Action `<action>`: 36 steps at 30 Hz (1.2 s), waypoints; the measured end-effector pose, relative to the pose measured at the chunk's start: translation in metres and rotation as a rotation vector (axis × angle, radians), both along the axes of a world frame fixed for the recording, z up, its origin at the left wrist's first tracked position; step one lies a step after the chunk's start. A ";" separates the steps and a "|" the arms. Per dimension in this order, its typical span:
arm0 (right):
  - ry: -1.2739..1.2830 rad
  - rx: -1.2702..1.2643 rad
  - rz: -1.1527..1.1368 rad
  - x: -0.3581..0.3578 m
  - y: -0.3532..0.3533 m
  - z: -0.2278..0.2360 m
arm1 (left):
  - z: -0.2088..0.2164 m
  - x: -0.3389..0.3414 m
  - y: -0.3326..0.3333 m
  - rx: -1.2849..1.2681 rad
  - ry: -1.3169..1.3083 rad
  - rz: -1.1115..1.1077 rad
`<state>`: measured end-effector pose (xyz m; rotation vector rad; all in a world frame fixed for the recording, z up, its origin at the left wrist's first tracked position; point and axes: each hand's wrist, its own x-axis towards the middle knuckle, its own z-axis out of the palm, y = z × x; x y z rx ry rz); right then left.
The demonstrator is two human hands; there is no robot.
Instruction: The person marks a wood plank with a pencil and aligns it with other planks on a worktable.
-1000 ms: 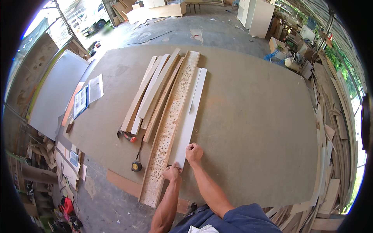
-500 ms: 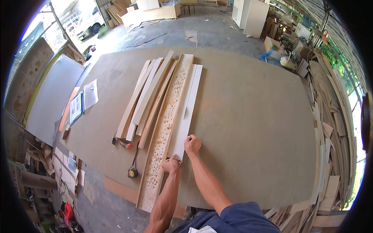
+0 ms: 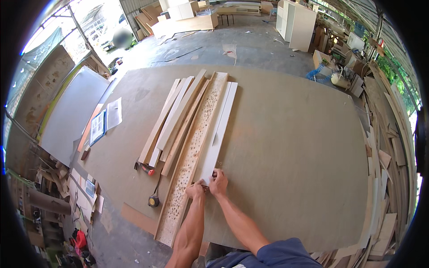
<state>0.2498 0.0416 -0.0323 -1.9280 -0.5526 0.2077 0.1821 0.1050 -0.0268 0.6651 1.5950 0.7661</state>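
Observation:
Both hands are at the near end of a long, narrow white board [image 3: 207, 165] lying on the work surface. My left hand [image 3: 195, 190] has its fingers closed on the near left corner. At the near right corner is my right hand [image 3: 218, 183], fingers bent and pressed together against the edge; the fingertips are partly hidden. A thinner white strip [image 3: 225, 111] runs along the board's right side. Directly left lies a long wooden channel [image 3: 191, 147] with raised sides and a speckled, pitted floor.
Several wooden strips [image 3: 178, 118] lie left of the channel. A hammer [image 3: 145, 169] with a red-and-black grip and a tape measure [image 3: 153, 201] sit near them. Papers [image 3: 98, 127] rest at the left of the large brown tabletop [image 3: 290, 147]. Scrap wood [image 3: 389, 152] is piled to the right.
My right hand has moved down along the board's right edge to its near corner, closer to my left hand. The left hand stays at the near end. The view has shifted slightly.

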 end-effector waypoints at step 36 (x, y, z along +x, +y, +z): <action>-0.406 -0.146 0.276 -0.025 -0.034 0.020 | 0.069 -0.043 0.082 1.263 0.899 -1.842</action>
